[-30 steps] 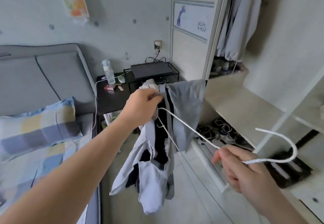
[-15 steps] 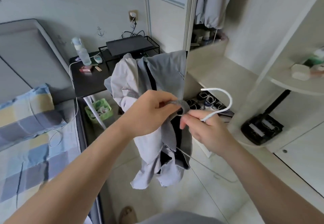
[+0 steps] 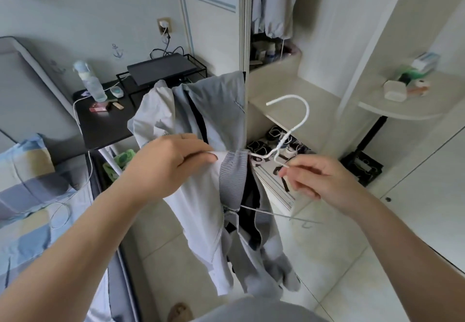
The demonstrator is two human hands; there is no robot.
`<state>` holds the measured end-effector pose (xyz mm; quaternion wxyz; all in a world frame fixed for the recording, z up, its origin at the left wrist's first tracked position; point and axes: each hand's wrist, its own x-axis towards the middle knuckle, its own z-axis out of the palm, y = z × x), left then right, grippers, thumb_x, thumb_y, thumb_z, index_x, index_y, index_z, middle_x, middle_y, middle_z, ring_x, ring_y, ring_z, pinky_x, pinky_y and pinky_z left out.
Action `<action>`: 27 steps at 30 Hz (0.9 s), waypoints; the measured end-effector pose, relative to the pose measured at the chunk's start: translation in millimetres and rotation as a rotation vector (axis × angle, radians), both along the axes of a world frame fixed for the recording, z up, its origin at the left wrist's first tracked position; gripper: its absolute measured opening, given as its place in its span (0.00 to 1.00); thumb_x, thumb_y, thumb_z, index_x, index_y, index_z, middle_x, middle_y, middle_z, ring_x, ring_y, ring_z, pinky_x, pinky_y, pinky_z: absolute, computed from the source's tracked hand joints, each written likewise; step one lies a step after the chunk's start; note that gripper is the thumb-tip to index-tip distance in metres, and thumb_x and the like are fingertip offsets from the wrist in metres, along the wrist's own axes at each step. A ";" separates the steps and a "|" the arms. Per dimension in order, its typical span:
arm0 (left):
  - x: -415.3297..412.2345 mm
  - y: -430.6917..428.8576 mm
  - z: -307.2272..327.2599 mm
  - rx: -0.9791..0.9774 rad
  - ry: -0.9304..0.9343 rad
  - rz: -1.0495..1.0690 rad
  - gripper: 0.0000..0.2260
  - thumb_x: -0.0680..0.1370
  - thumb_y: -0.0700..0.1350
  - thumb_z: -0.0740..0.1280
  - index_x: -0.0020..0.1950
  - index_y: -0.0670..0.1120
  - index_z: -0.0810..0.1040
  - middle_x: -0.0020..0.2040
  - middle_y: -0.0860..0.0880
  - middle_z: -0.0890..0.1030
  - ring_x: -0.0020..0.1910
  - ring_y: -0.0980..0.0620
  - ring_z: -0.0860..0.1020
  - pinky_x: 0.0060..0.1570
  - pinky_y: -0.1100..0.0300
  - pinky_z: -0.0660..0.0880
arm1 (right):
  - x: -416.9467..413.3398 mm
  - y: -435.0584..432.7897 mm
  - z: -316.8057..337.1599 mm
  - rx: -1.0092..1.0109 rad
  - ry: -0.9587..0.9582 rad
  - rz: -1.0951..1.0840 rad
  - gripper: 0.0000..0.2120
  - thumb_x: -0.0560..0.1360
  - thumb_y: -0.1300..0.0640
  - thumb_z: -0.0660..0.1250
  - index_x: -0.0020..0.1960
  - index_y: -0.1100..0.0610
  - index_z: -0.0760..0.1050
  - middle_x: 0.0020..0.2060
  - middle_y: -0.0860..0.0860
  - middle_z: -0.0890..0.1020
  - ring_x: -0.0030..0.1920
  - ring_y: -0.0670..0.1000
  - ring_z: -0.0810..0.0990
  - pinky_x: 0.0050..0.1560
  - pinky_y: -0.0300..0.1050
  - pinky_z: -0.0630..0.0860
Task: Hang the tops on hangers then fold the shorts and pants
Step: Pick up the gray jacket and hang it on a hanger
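A light grey jacket point(image 3: 201, 208) with a ribbed collar and black stripe hangs bunched in front of me. My left hand point(image 3: 171, 163) grips it by the fabric beside the collar. A white wire hanger point(image 3: 297, 125) has its hook sticking up to the right of the collar, and its lower wire pokes out of the jacket at mid-height. My right hand point(image 3: 314, 178) pinches the hanger's shoulder wire just below the hook.
An open wardrobe point(image 3: 276, 19) with hanging grey clothes is ahead, shoes point(image 3: 274, 140) on its floor. A black bedside table point(image 3: 108, 122) with a bottle stands left, the bed point(image 3: 27, 208) further left. A curved shelf point(image 3: 407, 105) juts out at right.
The jacket has dropped lower over the hanger. My right hand slid from the neck below the hook out along the shoulder wire, and the hands have spread apart.
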<state>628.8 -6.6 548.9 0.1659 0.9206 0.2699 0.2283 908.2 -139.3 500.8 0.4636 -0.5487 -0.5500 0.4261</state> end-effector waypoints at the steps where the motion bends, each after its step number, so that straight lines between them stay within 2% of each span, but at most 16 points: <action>1: -0.7 -1.1 0.4 -0.029 -0.006 -0.001 0.12 0.81 0.55 0.62 0.50 0.52 0.83 0.40 0.60 0.77 0.41 0.58 0.77 0.40 0.50 0.76 | 3.8 -4.3 -4.0 -0.015 -0.008 -0.019 0.12 0.81 0.59 0.65 0.46 0.49 0.85 0.30 0.49 0.74 0.27 0.47 0.64 0.28 0.38 0.59; 4: 6.3 -14.5 -0.9 -0.050 -0.001 -0.035 0.12 0.82 0.50 0.62 0.48 0.49 0.83 0.38 0.59 0.76 0.39 0.58 0.76 0.40 0.51 0.74 | 7.8 -12.0 -9.5 0.005 -0.033 -0.067 0.15 0.82 0.63 0.64 0.45 0.49 0.85 0.28 0.48 0.72 0.29 0.44 0.65 0.29 0.31 0.63; 6: 13.4 -26.1 -4.1 -0.063 -0.026 -0.034 0.13 0.82 0.49 0.61 0.46 0.46 0.82 0.37 0.55 0.77 0.39 0.56 0.76 0.41 0.49 0.74 | 9.2 -14.2 -7.3 0.053 -0.103 -0.074 0.12 0.81 0.59 0.65 0.45 0.47 0.84 0.28 0.47 0.71 0.31 0.44 0.67 0.33 0.31 0.66; 8: 19.8 -37.6 -7.6 -0.070 -0.061 -0.037 0.13 0.82 0.48 0.61 0.43 0.44 0.81 0.36 0.53 0.76 0.38 0.54 0.75 0.40 0.49 0.74 | 7.7 -16.2 -3.4 0.082 -0.187 -0.038 0.08 0.79 0.50 0.65 0.46 0.45 0.83 0.28 0.48 0.72 0.31 0.45 0.67 0.34 0.36 0.67; 10: 24.3 -48.2 -10.1 -0.066 -0.082 -0.048 0.15 0.83 0.47 0.60 0.39 0.43 0.76 0.34 0.52 0.72 0.36 0.54 0.72 0.37 0.50 0.72 | 1.1 -17.1 -3.6 0.111 -0.235 0.015 0.09 0.78 0.45 0.64 0.45 0.43 0.82 0.28 0.47 0.72 0.30 0.47 0.67 0.34 0.40 0.66; 12: 25.1 -56.2 -12.3 -0.048 -0.095 -0.042 0.15 0.83 0.47 0.60 0.37 0.43 0.72 0.32 0.53 0.69 0.35 0.55 0.70 0.36 0.53 0.70 | -7.8 -15.4 -6.3 0.108 -0.215 0.045 0.09 0.77 0.43 0.63 0.45 0.41 0.82 0.28 0.46 0.73 0.31 0.57 0.68 0.33 0.47 0.66; 14: 22.1 -61.2 -17.1 -0.050 -0.103 -0.011 0.15 0.82 0.46 0.62 0.36 0.49 0.69 0.32 0.55 0.68 0.34 0.57 0.69 0.36 0.57 0.69 | -15.1 -12.1 -10.8 0.086 -0.218 0.033 0.09 0.75 0.42 0.63 0.45 0.39 0.82 0.29 0.46 0.75 0.33 0.62 0.70 0.34 0.54 0.69; 15: 19.4 -62.6 -20.3 -0.065 -0.107 0.012 0.16 0.82 0.44 0.62 0.35 0.54 0.67 0.31 0.57 0.68 0.34 0.58 0.69 0.36 0.61 0.67 | -18.5 -10.1 -13.3 0.079 -0.231 0.025 0.09 0.75 0.42 0.64 0.45 0.39 0.82 0.30 0.46 0.76 0.33 0.62 0.71 0.35 0.53 0.70; 17: 11.6 -63.7 -28.5 -0.118 -0.118 0.063 0.18 0.82 0.42 0.64 0.35 0.57 0.66 0.31 0.58 0.69 0.33 0.58 0.69 0.37 0.64 0.64 | -27.3 -4.6 -18.7 0.079 -0.228 0.016 0.07 0.77 0.46 0.66 0.45 0.37 0.83 0.33 0.45 0.80 0.34 0.51 0.76 0.38 0.48 0.73; 19: 1.6 -61.8 -36.0 -0.166 -0.136 0.126 0.16 0.82 0.43 0.64 0.34 0.50 0.70 0.31 0.54 0.70 0.32 0.55 0.69 0.35 0.63 0.65 | -37.9 0.2 -23.2 0.122 -0.223 -0.021 0.12 0.79 0.57 0.69 0.48 0.40 0.83 0.42 0.45 0.83 0.46 0.43 0.82 0.49 0.39 0.75; 21: -9.6 -57.6 -39.7 -0.198 -0.190 0.224 0.15 0.81 0.47 0.63 0.36 0.45 0.73 0.31 0.49 0.71 0.31 0.51 0.69 0.33 0.60 0.67 | -45.9 4.5 -26.8 0.271 -0.354 -0.136 0.12 0.77 0.65 0.71 0.54 0.50 0.82 0.51 0.48 0.82 0.57 0.46 0.80 0.60 0.39 0.72; 23: -20.2 -53.5 -39.8 -0.209 -0.268 0.312 0.14 0.80 0.48 0.63 0.37 0.44 0.75 0.31 0.47 0.71 0.30 0.52 0.69 0.31 0.63 0.66 | -53.7 7.3 -28.1 0.428 -0.458 -0.231 0.10 0.75 0.67 0.71 0.55 0.59 0.81 0.53 0.52 0.80 0.58 0.51 0.78 0.62 0.47 0.73; 25: -26.5 -53.5 -37.3 -0.215 -0.297 0.362 0.13 0.81 0.47 0.65 0.36 0.48 0.75 0.30 0.49 0.71 0.28 0.56 0.67 0.29 0.68 0.62 | -61.4 10.0 -29.4 0.561 -0.516 -0.312 0.07 0.74 0.66 0.69 0.52 0.62 0.81 0.54 0.53 0.79 0.57 0.54 0.78 0.61 0.54 0.74; 27: -29.2 -54.6 -36.9 -0.238 -0.330 0.413 0.14 0.81 0.44 0.67 0.35 0.52 0.74 0.28 0.54 0.69 0.27 0.58 0.66 0.28 0.71 0.61 | -70.2 12.8 -31.2 0.667 -0.603 -0.398 0.06 0.74 0.64 0.69 0.50 0.61 0.82 0.56 0.54 0.77 0.58 0.56 0.76 0.61 0.55 0.72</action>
